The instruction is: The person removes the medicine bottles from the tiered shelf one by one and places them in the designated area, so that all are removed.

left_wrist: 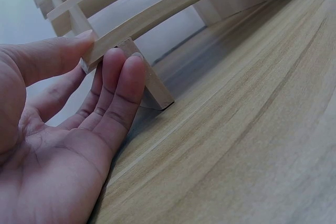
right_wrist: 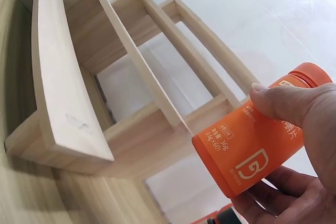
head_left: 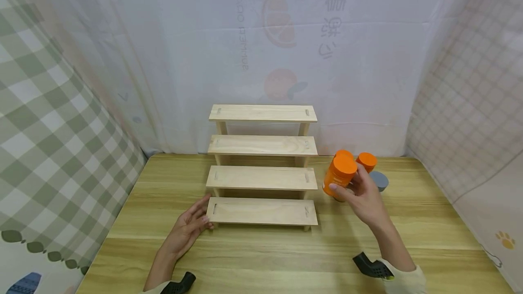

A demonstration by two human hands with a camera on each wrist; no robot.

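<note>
A four-tier wooden step shelf [head_left: 261, 211] stands on the table. My left hand [head_left: 185, 232] is at the left end of its lowest board; in the left wrist view the thumb [left_wrist: 63, 56] lies on the board's edge and the fingers curl under it, beside a leg [left_wrist: 155, 90]. To the right of the shelf, my right hand [head_left: 366, 201] grips an orange supplement bottle [head_left: 339, 177] with an orange lid. That bottle is tilted and held off the table, its white printing [right_wrist: 252, 163] facing the right wrist camera.
Behind the right hand stand more containers, partly hidden: two orange lids [head_left: 366, 159] and a grey-blue lid [head_left: 380, 180] show. A white printed cloth [head_left: 163, 58] hangs behind the table [head_left: 261, 262], with checked cloths [head_left: 61, 117] at both sides.
</note>
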